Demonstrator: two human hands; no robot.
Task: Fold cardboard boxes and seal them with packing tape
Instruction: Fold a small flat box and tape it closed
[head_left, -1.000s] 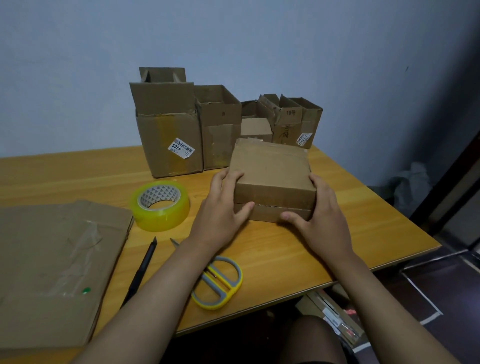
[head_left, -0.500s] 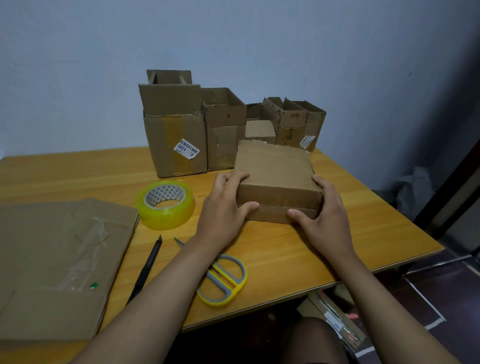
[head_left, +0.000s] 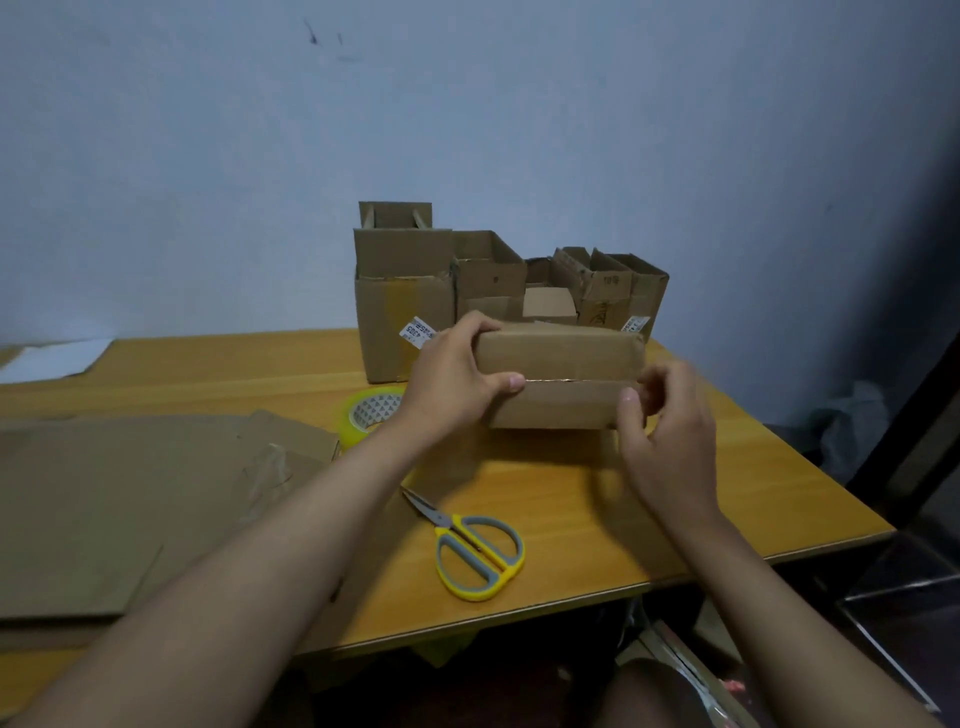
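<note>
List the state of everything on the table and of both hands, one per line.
small box: flaps closed, seam untaped, lifted
left hand: grips the box's left end
right hand: fingers curled at the box's right end, blurred
tape roll: lying flat
scissors: closed
back boxes: upright, tops open
flat cardboard: unfolded

I see my left hand (head_left: 452, 382) gripping the small cardboard box (head_left: 561, 376) at its nine o'clock end, my right hand (head_left: 667, 441) curled at its three o'clock end, with scissors (head_left: 475, 551) at six o'clock on the table (head_left: 727, 493).
</note>
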